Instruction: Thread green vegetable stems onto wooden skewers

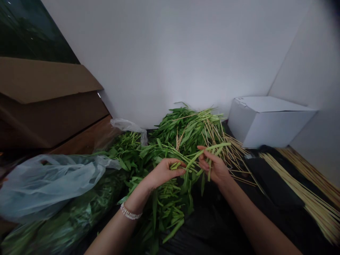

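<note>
My left hand point(162, 172) is closed round the ends of a few green vegetable stems point(199, 154), over a heap of loose leafy greens point(164, 198). My right hand point(216, 166) pinches the same stems a little further along, its fingers curled about them. The stems run up and to the right between the two hands. Behind them lies a pile of greens threaded on thin bamboo skewers point(212, 134). A beaded bracelet point(130, 212) sits on my left wrist.
A clear plastic bag point(47, 184) of greens lies at the left. Bare bamboo skewers point(300, 187) lie on black sheeting point(265, 180) at the right. A white box point(265, 120) stands by the wall, a cardboard box point(47, 99) at the far left.
</note>
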{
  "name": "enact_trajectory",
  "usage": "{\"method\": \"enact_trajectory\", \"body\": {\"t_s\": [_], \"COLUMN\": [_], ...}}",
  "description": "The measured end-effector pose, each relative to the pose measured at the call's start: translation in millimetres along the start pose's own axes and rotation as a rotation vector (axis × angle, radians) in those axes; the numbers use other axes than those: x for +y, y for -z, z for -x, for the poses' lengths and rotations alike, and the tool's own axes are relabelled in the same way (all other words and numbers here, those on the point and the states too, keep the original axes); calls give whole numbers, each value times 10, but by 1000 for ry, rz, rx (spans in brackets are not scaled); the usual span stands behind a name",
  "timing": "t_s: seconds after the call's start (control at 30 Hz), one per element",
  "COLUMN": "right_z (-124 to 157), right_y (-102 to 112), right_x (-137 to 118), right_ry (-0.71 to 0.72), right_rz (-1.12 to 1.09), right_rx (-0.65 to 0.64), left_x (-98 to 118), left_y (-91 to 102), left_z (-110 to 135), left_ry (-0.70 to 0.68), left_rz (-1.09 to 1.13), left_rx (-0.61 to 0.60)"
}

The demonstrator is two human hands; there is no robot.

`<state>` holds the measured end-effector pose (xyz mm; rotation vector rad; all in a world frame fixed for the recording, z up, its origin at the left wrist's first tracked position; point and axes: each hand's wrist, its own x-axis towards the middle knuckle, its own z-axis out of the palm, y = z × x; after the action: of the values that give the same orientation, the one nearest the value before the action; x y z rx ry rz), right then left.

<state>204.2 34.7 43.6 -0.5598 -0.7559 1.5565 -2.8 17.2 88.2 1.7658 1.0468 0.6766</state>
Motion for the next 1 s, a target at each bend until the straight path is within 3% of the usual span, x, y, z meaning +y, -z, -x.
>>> {"method": "enact_trajectory", "body": {"t_s": [0.17,0.43,0.53,0.63,0.8,0.87,0.93,1.0], "right_z": [-3,-50,-67,-86,-98,-92,-83,-76], "right_y": [-29,15,48,82,93,82,70,57], "right_x": [74,114,137,155,170,174,178,181], "right_ry": [58,182,181,183,165,148,151,163], "right_rz": [175,295,313,332,280,258,256,275], "right_rx": [87,240,285,352,370,368,369,374], "left_x": [-31,-38,-14,45,212,261,268,233], "left_y": [51,301,403,454,358,261,154,64], "left_z": [7,42,55,86,211,264,297,303], "left_ry": [-5,-5,-50,-74,-263,-404,-499,-508], "left_rz": [-98,-194,-243,-286,-452,-590,-715,-828], "left_rx": [87,401,557,630,837,827,672,475]}}
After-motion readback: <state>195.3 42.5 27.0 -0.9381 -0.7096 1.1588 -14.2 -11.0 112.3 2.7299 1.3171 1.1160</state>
